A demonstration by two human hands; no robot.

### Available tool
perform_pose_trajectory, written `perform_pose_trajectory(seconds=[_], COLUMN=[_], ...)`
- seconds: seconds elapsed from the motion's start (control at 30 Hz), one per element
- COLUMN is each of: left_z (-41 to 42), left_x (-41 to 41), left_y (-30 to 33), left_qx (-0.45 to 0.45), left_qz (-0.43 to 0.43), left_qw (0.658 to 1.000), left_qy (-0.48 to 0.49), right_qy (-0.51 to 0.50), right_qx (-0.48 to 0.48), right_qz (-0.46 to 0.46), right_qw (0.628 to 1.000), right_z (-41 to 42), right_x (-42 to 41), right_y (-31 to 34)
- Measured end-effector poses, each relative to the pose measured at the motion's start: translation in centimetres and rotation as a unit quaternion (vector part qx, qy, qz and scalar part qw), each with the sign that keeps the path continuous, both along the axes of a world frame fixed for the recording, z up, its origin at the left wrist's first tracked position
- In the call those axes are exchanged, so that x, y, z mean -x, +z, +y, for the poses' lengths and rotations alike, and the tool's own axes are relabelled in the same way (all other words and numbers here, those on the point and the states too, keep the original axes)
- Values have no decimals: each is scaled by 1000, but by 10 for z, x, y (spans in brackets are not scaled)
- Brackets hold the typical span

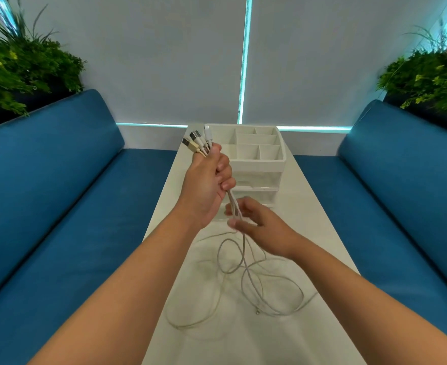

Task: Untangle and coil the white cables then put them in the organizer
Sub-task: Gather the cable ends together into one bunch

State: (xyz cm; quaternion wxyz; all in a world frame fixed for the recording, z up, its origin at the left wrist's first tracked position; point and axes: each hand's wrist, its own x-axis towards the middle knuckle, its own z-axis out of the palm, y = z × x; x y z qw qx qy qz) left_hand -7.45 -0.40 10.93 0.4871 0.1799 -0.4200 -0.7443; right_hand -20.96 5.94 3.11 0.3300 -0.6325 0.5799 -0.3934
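Note:
Several white cables [243,272] hang in tangled loops onto the white table [309,233]. My left hand [207,185] is raised and shut on the bundle just below the plugs, so the USB plugs [197,142] fan out above my fist. My right hand [256,219] is lower and to the right, fingers pinching the same strands a little under the left fist. The white organizer [282,159] stands behind my hands at the far end of the table, with several open compartments on top and clear drawers below.
Blue cushioned benches [72,206] run along both sides of the narrow table. Green plants [19,69] stand behind each bench back. A loose cable end [257,310] lies on the table near the loops.

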Motion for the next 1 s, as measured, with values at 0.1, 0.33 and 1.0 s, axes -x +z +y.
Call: perform_pose_trajectory(seconds=[0.1,0.33,1.0], left_z=[-2,-5,7], left_x=[0,-9,-5], left_y=[8,-2,-21], left_qx=[3,2,-6], left_qz=[18,12,-50], left_qw=[1000,1000,998], left_qy=[5,26,-21], right_qy=[11,4,1], right_qx=[15,-48,-16], right_qz=[-67,231,-58], right_qw=[998,972,998], right_z=[-2,-1,4], right_x=[-10,16,-22], right_y=[12,-41,37])
